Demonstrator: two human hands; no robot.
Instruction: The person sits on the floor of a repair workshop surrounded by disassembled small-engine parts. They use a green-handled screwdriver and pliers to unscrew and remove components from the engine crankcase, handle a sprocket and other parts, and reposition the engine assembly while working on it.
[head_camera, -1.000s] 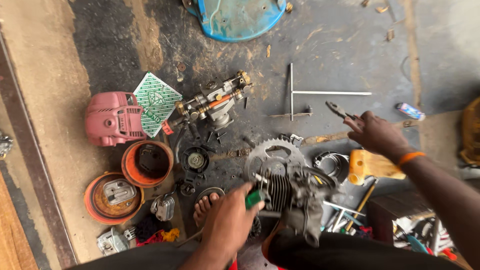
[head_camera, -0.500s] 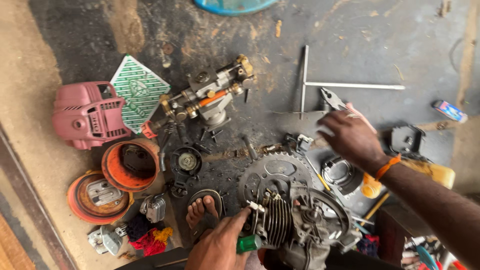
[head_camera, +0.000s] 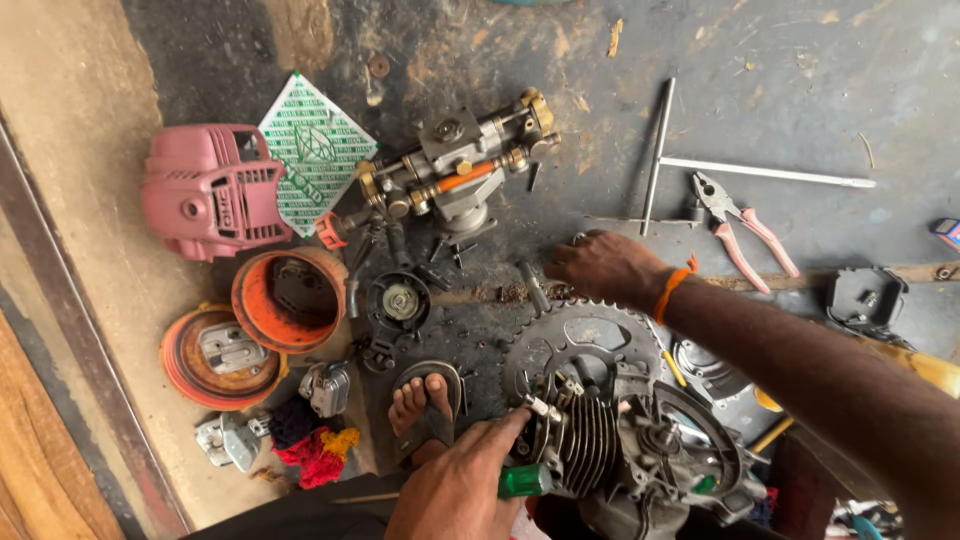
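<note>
The left hand (head_camera: 465, 480) is at the bottom edge of the view, its fingers curled shut around a green-handled screwdriver (head_camera: 522, 481) — the forefinger stretches along the tool toward the finned cylinder of a small engine (head_camera: 620, 440) that sits just right of it. The engine's toothed flywheel (head_camera: 580, 345) faces up beside the fins.

The right hand (head_camera: 605, 268) reaches across from the right, an orange band (head_camera: 675, 285) on its wrist, fingers bent down to the dark floor (head_camera: 800, 90) just above the flywheel; whether they pinch anything there cannot be told — the knuckles hide the tips. A short dark bolt-like piece (head_camera: 532, 287) lies just left of that hand.

Farther out, red-handled pliers (head_camera: 742, 225) rest to the right, near a metal T-shaped wrench (head_camera: 665, 160). Above the hand stands a brass and grey pump assembly (head_camera: 460, 170). To the left lie a green mesh filter panel (head_camera: 312, 150), a pink engine cover (head_camera: 215, 192) and an orange round housing (head_camera: 288, 298). A sandalled foot (head_camera: 425, 405) rests between the housing and the engine.
</note>
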